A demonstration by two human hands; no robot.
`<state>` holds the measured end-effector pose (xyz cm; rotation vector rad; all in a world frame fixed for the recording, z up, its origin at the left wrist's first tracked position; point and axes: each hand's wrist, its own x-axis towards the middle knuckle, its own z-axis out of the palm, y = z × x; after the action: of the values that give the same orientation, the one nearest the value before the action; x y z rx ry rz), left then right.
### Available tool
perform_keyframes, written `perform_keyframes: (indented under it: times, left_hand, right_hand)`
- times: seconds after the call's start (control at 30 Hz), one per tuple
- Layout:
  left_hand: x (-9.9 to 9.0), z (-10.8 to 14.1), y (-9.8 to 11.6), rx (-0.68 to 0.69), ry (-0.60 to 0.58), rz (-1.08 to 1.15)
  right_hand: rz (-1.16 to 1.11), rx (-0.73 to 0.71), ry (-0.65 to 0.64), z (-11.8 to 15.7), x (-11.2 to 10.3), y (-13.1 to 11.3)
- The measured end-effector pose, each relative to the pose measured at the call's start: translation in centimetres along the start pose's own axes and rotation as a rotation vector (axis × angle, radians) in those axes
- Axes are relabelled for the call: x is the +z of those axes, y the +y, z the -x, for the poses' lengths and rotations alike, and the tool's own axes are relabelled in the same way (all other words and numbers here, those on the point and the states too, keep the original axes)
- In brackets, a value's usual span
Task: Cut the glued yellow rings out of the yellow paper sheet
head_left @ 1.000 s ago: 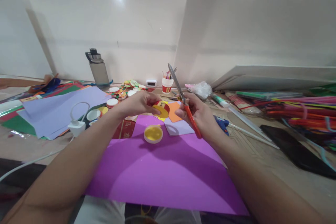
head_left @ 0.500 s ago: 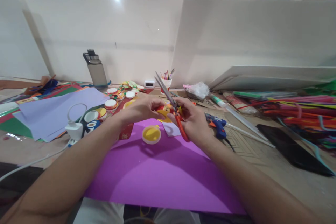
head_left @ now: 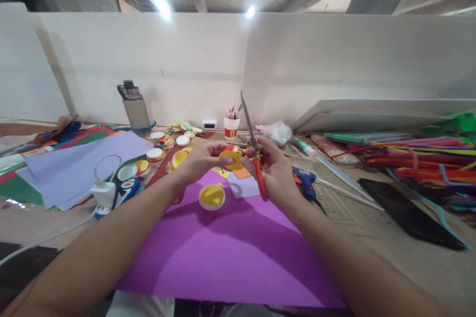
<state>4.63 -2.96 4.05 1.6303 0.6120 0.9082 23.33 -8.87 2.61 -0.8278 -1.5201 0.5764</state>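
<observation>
Between my two hands is a yellow paper disc [head_left: 231,159] with a red part behind its upper edge. My left hand [head_left: 201,161] pinches it from the left, thumb in front. My right hand [head_left: 275,166] has its thumb at the disc's right edge and also holds scissors [head_left: 259,173] with orange-red handles, blades pointing up. Below the disc lie a lavender paper piece [head_left: 241,188] and an orange piece. A round white-rimmed lid with a yellow face [head_left: 211,197] rests on the large purple sheet [head_left: 230,257].
Stacked round lids [head_left: 154,153], lavender sheets [head_left: 82,168] and a white plug [head_left: 104,192] lie left. A water bottle [head_left: 136,111] and a cup of pens [head_left: 231,129] stand behind. To the right are a blue glue gun [head_left: 307,182], a black tablet-like slab [head_left: 409,213] and coloured pipe cleaners [head_left: 420,163].
The yellow disc now faces me more fully. In my right hand, the scissors have swung from leaning left to nearly upright. The view has tilted up slightly.
</observation>
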Motion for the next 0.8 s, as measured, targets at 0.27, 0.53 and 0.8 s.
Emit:
perform_keyframes:
  times: [0.27, 0.53, 0.8]
  left_hand:
    - [-3.3, 0.6, 2.4, 0.049, 0.062, -0.108]
    - [-4.0, 0.6, 2.5, 0.109, 0.013, -0.13]
    - [-3.8, 0.8, 2.7, 0.066, -0.03, -0.162]
  right_hand:
    - [0.433, -0.13, -0.205, -0.7, -2.6, 0.3]
    - [0.707, -0.163, -0.336, -0.5, -2.3, -0.1]
    - [0.719, -0.152, -0.348, -0.7, -2.3, -0.1]
